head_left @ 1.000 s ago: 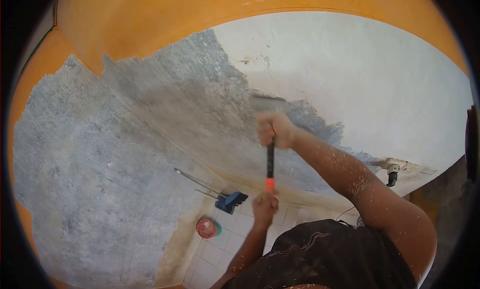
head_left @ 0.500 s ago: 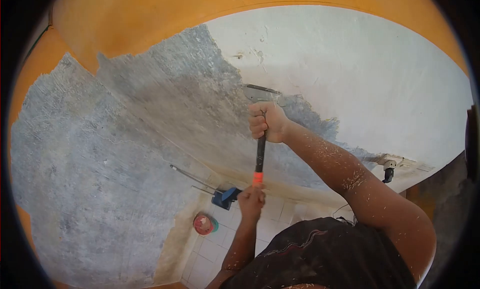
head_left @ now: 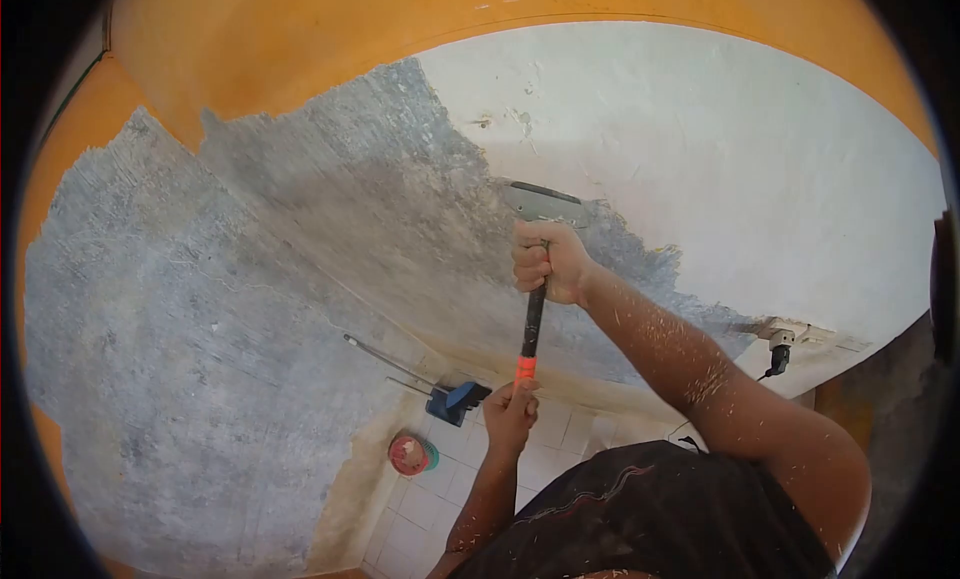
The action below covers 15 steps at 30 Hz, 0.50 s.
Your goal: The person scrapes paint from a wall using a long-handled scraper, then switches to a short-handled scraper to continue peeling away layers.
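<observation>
Right hand (head_left: 550,264) wrapped round scraper (head_left: 545,206) high up, likely for pressure | left hand (head_left: 511,416) closed round it lower down, likely for steering | scraper at ragged grey-white border on wall (head_left: 720,169)

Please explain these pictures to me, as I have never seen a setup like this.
There is no machine: these are a person's bare hands, seen by a camera worn on the head, looking forward and down. Both hold one long-handled scraper. The right hand grips the black shaft near the broad blade; the left hand is lower, by the orange section. The blade is at a wall, partly bare grey, partly pale paint. On the tiled floor are a red container and what looks like a blue dustpan.
</observation>
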Each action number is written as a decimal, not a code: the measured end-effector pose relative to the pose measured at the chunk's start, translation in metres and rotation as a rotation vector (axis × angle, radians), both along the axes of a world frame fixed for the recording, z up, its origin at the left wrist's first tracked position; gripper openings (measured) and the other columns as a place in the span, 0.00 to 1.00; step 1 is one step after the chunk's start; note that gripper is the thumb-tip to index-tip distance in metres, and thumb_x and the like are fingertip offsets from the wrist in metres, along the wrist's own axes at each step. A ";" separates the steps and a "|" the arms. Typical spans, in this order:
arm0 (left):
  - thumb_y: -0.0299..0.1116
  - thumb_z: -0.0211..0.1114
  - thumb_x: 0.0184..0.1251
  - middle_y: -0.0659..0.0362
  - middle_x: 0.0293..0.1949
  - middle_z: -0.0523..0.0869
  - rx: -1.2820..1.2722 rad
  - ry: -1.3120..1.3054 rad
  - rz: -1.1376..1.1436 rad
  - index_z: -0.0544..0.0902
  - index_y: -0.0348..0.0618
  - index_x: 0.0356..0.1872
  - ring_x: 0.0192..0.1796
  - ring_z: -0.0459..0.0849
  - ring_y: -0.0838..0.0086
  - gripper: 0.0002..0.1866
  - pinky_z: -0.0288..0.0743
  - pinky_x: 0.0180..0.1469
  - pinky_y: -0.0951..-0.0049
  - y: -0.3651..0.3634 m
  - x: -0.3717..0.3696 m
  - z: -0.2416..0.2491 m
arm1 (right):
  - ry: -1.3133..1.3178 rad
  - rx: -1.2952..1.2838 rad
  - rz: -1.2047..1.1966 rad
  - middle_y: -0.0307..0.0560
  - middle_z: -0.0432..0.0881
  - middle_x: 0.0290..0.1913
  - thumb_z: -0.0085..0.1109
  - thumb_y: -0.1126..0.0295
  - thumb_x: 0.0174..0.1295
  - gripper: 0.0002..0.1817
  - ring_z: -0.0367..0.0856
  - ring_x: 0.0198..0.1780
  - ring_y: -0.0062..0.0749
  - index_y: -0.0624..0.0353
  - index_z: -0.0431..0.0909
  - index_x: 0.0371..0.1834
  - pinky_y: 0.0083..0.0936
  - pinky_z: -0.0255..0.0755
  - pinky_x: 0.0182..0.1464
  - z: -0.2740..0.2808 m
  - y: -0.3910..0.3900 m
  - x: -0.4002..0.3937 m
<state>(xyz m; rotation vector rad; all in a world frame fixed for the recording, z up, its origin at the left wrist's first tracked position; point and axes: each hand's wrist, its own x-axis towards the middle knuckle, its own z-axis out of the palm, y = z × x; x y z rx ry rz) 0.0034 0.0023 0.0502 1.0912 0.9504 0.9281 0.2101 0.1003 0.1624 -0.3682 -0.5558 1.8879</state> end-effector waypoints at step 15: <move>0.39 0.53 0.71 0.65 0.15 0.69 -0.081 -0.045 -0.054 0.79 0.34 0.33 0.14 0.65 0.84 0.16 0.57 0.16 0.82 -0.034 0.028 -0.029 | 0.013 -0.002 -0.058 0.25 0.54 0.11 0.47 0.59 0.64 0.22 0.50 0.12 0.14 0.43 0.54 0.12 0.19 0.48 0.18 -0.026 -0.020 0.010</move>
